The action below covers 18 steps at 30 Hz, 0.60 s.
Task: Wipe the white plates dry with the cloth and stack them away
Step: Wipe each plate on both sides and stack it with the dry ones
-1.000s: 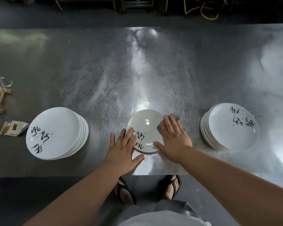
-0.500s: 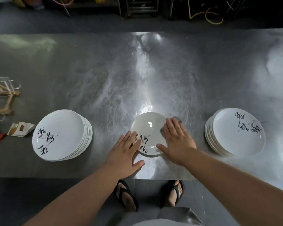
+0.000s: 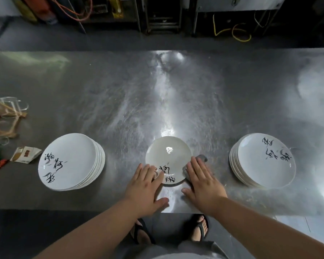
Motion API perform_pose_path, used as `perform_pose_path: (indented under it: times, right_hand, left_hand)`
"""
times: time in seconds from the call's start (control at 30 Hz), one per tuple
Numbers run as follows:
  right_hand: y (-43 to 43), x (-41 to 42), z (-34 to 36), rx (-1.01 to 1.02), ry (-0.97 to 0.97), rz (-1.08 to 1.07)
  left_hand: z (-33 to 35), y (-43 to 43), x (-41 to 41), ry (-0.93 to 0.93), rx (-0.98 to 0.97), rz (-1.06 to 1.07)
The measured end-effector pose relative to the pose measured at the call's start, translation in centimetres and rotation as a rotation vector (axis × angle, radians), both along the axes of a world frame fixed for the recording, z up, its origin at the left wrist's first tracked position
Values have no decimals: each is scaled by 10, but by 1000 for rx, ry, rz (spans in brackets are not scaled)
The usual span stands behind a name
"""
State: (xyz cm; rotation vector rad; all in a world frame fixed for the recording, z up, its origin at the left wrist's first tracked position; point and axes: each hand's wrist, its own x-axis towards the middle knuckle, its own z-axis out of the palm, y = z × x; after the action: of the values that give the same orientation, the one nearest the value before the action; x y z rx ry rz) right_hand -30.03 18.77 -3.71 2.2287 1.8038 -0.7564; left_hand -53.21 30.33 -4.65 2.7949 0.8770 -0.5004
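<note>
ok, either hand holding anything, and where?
No grip. Left hand lies flat, fingertips on the near rim of the middle plate; right hand presses flat on the grey cloth at its right edge.

Both forearms are bare along all of their visible length, as are the left hand (image 3: pixel 145 189) and the right hand (image 3: pixel 204 186). Below the near edge of the grey steel desk (image 3: pixel 101 90), each foot wears a sandal: the left black thong sandal (image 3: pixel 138 224) and the right black thong sandal (image 3: pixel 201 225), each with a strap running between the bare toes. Lower down is a creased grey cloth garment (image 3: pixel 195 247). At the very bottom edge shows a strip of a pale whitish top (image 3: pixel 176 256).
</note>
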Motion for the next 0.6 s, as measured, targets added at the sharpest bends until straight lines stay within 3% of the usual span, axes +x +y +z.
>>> perform_pose_path:
  times: [0.2, 0.33, 0.6]
  right_hand:
    - [72, 19, 4, 53, -44, 134]
    - [110, 12, -2, 3, -148, 288]
    - [41, -6, 3, -103, -107, 158]
  left_hand:
    - [6, 9, 0, -69, -41, -178]
    - [8, 12, 3, 23, -165, -161]
    - [2, 13, 5, 55, -160, -149]
